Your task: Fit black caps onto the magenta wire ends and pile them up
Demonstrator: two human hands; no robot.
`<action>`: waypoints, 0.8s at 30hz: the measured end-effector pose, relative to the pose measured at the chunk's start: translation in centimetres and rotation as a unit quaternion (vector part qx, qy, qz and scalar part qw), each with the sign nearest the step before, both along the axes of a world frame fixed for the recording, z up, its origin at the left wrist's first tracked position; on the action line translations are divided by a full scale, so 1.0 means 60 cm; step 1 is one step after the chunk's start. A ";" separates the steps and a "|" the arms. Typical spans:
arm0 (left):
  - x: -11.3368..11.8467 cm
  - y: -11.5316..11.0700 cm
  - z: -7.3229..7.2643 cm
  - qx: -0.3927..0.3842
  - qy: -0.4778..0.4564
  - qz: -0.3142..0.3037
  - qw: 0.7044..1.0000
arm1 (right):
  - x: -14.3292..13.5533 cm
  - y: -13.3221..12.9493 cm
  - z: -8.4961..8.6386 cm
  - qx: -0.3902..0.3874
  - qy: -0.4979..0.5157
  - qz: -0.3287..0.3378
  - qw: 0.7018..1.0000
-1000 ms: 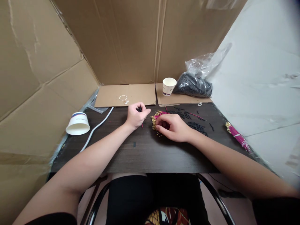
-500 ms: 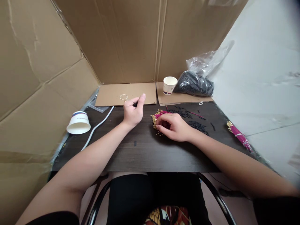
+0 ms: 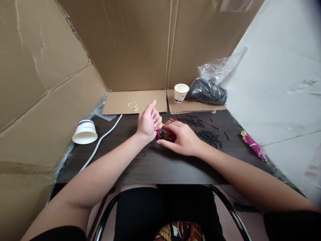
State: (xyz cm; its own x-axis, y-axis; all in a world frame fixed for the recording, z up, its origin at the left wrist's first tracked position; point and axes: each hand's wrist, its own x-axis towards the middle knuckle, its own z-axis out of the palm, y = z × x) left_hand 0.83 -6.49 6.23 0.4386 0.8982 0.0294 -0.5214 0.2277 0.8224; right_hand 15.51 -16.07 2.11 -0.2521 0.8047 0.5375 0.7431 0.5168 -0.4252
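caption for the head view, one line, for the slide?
Seated person's left hand and right hand meet over a bundle of magenta gold-tipped wires on a dark wooden table.

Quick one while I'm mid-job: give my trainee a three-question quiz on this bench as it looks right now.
1. True or false: the white paper cup on the dark table's left side lies tipped over.
2. Which hand covers the bundle of magenta wires with gold tips: A left hand, B right hand?
3. Fill in: the clear plastic bag of black tubes sits beside the upright ____ cup.

Key: 1 true; 2 B; 3 paper.
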 end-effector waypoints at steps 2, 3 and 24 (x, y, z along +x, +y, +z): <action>0.005 -0.009 -0.002 0.007 0.000 -0.003 1.000 | -0.009 -0.002 -0.001 0.001 -0.023 -0.013 1.000; 0.007 -0.012 -0.002 0.006 0.000 -0.003 1.000 | -0.013 -0.002 -0.002 0.002 -0.029 -0.018 0.999; 0.021 -0.018 -0.030 0.094 0.025 0.007 0.995 | -0.026 0.007 -0.023 -0.023 -0.004 -0.037 0.999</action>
State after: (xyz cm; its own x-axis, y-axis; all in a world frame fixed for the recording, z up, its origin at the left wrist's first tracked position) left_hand 2.11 -7.57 4.46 0.4320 0.8848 0.1748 -0.4802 0.0616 0.8750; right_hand 13.93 -15.66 0.75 -0.1959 0.8451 0.4975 0.7820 0.4407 -0.4407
